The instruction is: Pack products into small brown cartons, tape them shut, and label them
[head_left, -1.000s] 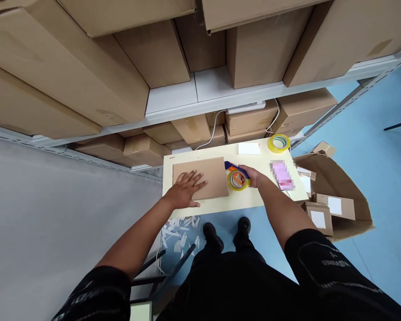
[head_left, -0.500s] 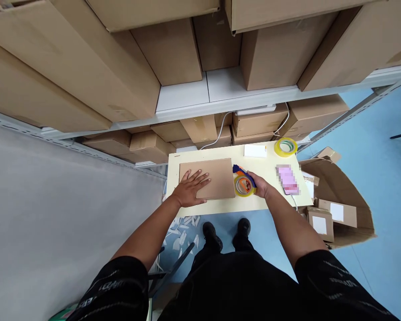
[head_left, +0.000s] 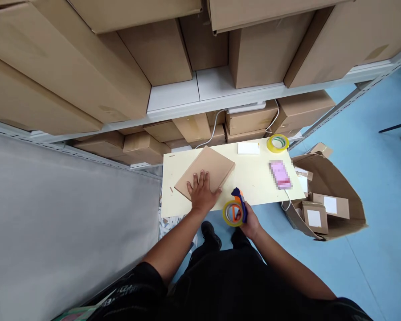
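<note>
The flat brown cardboard box point(head_left: 211, 166) lies skewed at centre frame on the pale yellow counter point(head_left: 255, 180). The left hand point(head_left: 202, 192) rests on its lower edge, grip released and fingers spread, seemingly pinning it against sliding. Just below the counter's edge, the right hand point(head_left: 251, 224) grasps a blue-and-orange tape dispenser with a yellow roll point(head_left: 234, 210), held clear of the surface. A spare yellow tape roll point(head_left: 278, 142) sits upper right.

Bright, even indoor light, soft shadows, sharp focus, wide-angle edge distortion.
</note>
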Available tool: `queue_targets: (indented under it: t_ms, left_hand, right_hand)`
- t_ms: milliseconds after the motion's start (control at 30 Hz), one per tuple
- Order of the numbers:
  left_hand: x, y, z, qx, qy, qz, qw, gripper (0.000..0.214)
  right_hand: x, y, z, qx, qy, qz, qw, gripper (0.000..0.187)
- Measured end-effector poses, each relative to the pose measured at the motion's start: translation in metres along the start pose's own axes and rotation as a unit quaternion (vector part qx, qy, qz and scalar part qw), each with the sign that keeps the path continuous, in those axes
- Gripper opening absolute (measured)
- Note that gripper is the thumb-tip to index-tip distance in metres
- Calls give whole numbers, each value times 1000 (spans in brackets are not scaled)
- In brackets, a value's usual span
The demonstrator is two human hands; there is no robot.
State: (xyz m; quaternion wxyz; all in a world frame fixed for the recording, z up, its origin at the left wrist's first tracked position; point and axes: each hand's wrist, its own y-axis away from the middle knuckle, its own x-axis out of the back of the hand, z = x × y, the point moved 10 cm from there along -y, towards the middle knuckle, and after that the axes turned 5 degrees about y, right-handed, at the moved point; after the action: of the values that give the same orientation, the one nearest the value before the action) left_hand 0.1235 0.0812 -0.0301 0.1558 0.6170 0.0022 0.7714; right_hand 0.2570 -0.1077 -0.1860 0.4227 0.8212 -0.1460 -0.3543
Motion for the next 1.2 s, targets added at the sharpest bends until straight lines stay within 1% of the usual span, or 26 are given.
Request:
queue_targets:
  t_ms: [33, 100, 133, 167, 200, 267, 333, 367, 467, 533, 600, 733, 800, 833, 900, 967, 1000, 1067, 1133, 1200]
  left_hand:
    - [-3, 4, 5, 27, 8, -1, 1000, 89]
    - [-7, 10, 10, 51, 23, -19, 998, 85]
    - [-8, 10, 10, 43, 28, -36, 998, 83]
    - [-8, 10, 8, 20, 28, -60, 998, 84]
    - [-7, 9, 4, -16, 21, -88, 996, 86]
    - [-2, 9, -4, -128, -9, -152, 980, 97]
    - [4, 10, -16, -247, -54, -205, 946, 109]
    - [9, 10, -23, -298, -72, -217, 927, 109]
    - [21, 4, -36, -413, -97, -216, 879, 110]
    - [22, -2, -41, -456, -93, -210, 860, 110]
    - [19, -8, -44, -492, -75, -202, 843, 109]
    - [22, -12, -40, -578, -25, -170, 798, 104]
    - [22, -13, -37, -586, -22, -188, 787, 99]
    - [19, -14, -35, -575, -30, -208, 791, 97]
    - [13, -16, -33, -530, -56, -247, 809, 96]
    - [9, -13, -30, -495, -70, -257, 827, 100]
    - [8, -9, -27, -491, -71, -252, 831, 103]
    - [7, 2, -22, -504, -69, -230, 830, 109]
    - [4, 10, -20, -518, -70, -202, 828, 113]
    - [2, 12, -20, -514, -70, -179, 836, 115]
  right_hand:
    - [-9, -6, -6, 1, -33, 10, 999, 44]
    - [-28, -18, -19, -22, -60, -4, 998, 40]
    - [-31, -23, -25, -36, -60, -2, 998, 39]
    - [-32, -27, -32, -49, -55, -4, 997, 39]
    - [-32, -30, -37, -64, -47, -7, 997, 39]
    - [-29, -35, -49, -85, -26, -23, 996, 41]
    - [-27, -38, -61, -94, 0, -43, 995, 41]
    - [-26, -40, -68, -95, 15, -51, 994, 41]
    - [-29, -47, -88, -104, 55, -78, 990, 40]
    - [-31, -51, -101, -114, 80, -90, 986, 39]
    - [-29, -56, -113, -123, 107, -87, 983, 37]
    - [-23, -64, -129, -133, 148, -71, 977, 35]
    - [-26, -67, -132, -134, 154, -73, 976, 36]
    - [-29, -69, -134, -133, 156, -73, 976, 36]
    - [-36, -73, -140, -130, 161, -75, 975, 36]
    - [-43, -78, -148, -128, 176, -78, 973, 35]
    - [-45, -80, -152, -129, 189, -78, 970, 34]
    - [-46, -85, -162, -131, 225, -68, 963, 33]
    - [-43, -88, -172, -133, 257, -56, 955, 34]
    - [-39, -89, -179, -134, 274, -55, 951, 35]
